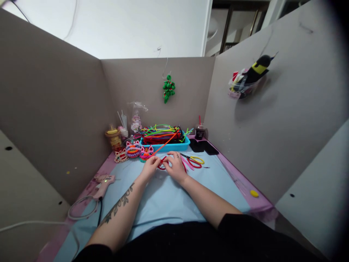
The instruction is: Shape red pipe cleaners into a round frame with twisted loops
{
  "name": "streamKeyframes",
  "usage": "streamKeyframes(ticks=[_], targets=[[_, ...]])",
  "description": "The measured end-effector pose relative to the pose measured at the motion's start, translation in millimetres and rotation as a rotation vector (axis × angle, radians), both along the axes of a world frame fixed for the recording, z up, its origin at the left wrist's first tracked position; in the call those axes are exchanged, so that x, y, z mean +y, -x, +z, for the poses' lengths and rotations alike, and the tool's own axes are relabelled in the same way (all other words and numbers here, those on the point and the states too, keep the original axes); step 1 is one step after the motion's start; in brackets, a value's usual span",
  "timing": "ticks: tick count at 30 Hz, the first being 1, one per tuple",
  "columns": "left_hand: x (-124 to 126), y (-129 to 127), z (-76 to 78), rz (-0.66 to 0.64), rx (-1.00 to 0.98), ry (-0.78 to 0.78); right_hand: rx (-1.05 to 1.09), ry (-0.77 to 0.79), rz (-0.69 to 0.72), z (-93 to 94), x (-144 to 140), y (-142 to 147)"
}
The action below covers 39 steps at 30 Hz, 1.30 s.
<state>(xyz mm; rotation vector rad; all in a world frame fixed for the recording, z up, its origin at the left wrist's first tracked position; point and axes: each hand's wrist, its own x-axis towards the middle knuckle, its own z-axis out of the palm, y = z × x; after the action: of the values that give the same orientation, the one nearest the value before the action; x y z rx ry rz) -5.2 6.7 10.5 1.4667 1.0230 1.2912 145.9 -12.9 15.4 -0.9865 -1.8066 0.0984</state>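
Note:
Both hands meet over the light blue mat (169,196) in the middle of the desk. My left hand (151,168) and my right hand (176,166) pinch a red pipe cleaner (163,162) between them, bending it close to the mat. An orange pipe cleaner (166,143) slants up from the hands toward the blue tray (166,146), which is heaped with coloured pipe cleaners. Red and yellow scissors (195,160) lie just right of my right hand.
Finished pipe-cleaner pieces (136,150) sit left of the tray. A pink glue gun (103,183) with its cord lies at the left edge. A drink cup (200,131), two black phones (203,146), a small yellow object (254,193) and grey partition walls surround the desk.

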Motion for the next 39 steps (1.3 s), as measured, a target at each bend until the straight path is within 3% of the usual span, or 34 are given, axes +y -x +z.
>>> streamKeyframes(ticks=[4, 10, 16, 23, 32, 39], targets=[[-2.0, -1.8, 0.2, -0.020, 0.215, -0.149, 0.011, 0.033, 0.021, -1.6, 3.2, 0.5], [-5.7, -1.1, 2.7, 0.010, 0.307, -0.227, 0.063, 0.107, 0.050, -8.7, 12.6, -1.4], [-3.6, -2.3, 0.6, 0.017, 0.269, -0.192, 0.064, 0.120, 0.072, -10.0, 14.6, -2.4], [-3.1, -4.1, -1.4, -0.039, 0.076, -0.148, 0.107, 0.140, 0.063, -8.2, 15.1, -2.1], [-4.6, -3.6, -0.9, -0.041, 0.085, -0.113, 0.123, 0.125, 0.233, -11.5, 16.1, -1.9], [-5.9, -2.9, -0.8, -0.004, 0.118, -0.137, 0.005, 0.072, 0.221, -7.7, 13.8, -2.8]])
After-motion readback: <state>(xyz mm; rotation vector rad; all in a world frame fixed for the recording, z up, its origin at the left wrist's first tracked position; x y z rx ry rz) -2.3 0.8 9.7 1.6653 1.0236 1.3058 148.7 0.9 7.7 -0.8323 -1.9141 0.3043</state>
